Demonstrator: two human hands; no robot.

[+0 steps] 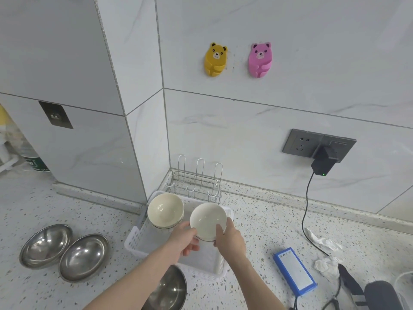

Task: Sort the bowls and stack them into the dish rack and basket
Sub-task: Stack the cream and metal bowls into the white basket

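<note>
A white perforated plastic basket [143,240] holds a small stack of cream ceramic bowls [165,210], perhaps two or three. Above it, the left hand [186,239] and right hand [230,239] together grip one more cream bowl [207,220]. The wire dish rack [196,182] stands behind. Three steel bowls [83,257] sit on the counter.

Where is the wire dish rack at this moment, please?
In the head view, the wire dish rack stands in the corner of the counter against the tiled wall, directly behind the white basket and left of the wall socket.
</note>
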